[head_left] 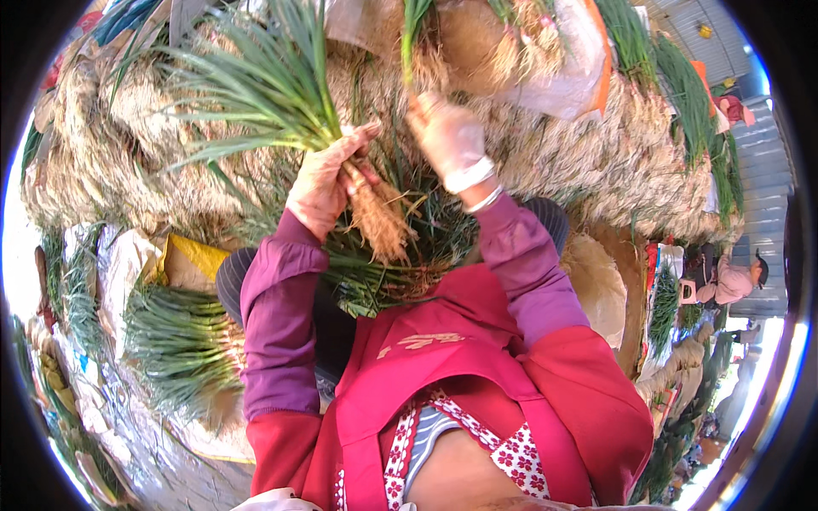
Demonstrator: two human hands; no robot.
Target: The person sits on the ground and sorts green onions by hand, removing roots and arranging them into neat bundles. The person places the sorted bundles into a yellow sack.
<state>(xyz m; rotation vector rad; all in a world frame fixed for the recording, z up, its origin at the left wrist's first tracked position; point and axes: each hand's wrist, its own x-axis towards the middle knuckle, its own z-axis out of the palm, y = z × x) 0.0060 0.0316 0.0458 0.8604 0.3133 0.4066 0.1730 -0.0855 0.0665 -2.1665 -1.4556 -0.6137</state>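
Note:
My left hand point(329, 179) grips a bunch of green onions point(281, 102) around its pale stems. The leaves fan out to the upper left, and the brown roots point(383, 223) hang toward my lap. Motion blurs my right hand point(450, 134), which has a white band at the wrist. Its fingertips pinch the lower end of a single green onion point(408, 54); the exact grip is partly hidden. More rooted green onions point(524, 45) lie on a plastic sack point(569, 89) beyond that hand. Loose green onions and trimmings point(377, 281) lie between my knees.
A long heap of pale, root-like plant matter point(115, 160) runs across in front of me. Stacked green onions point(182, 345) lie on my left, near a yellow-edged sack point(195, 259). Further green onions point(687, 96) rest at the far right. Another person point(732, 278) is off to the right.

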